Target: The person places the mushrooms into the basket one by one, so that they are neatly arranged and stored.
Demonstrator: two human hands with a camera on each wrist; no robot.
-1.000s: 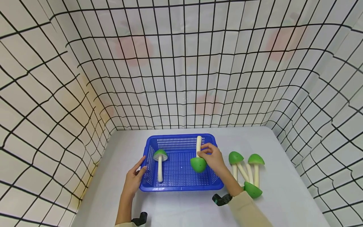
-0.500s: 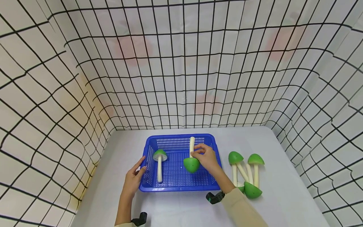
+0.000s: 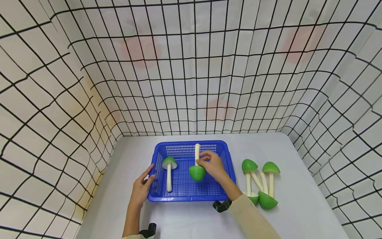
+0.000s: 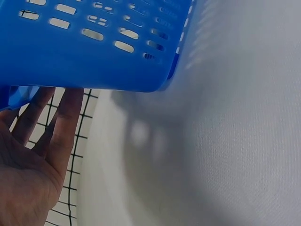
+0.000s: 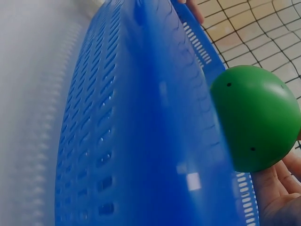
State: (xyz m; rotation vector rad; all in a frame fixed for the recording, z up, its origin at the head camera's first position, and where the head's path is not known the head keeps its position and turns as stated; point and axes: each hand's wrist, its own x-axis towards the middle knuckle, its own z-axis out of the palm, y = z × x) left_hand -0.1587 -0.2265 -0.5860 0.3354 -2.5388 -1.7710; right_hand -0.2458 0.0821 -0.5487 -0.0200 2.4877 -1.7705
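Right hand (image 3: 211, 163) has its grip pinching the stem of a held mushroom (image 3: 197, 173), green cap toward the person, pale stem toward the back wall of the blue basket (image 3: 191, 199). It's over the basket's middle; can't tell if the cap touches the basket floor. Left hand (image 3: 142, 188): grip not clenched, fingers extended against the basket's left rim.

Edges: rim runs all round, slotted walls, front rim nearest the person. Blue mesh floor shows both sides of the held cap: left gap up to a second mushroom (image 3: 169, 179), lying cap to the back near the left wall; right gap to the right wall, partly under the right wrist, which crosses the front right.

Markings: small dark dots on the held cap in the right wrist view; faded pink patches on the backdrop, too blurred to make out.

Around: four mushrooms (image 3: 267, 200) bunched on the white surface (image 3: 304, 212), right of the basket, well apart from it. Black grid (image 3: 196, 78) stands behind and along both sides. Beige right sleeve (image 3: 250, 215) sits between person and bunch.
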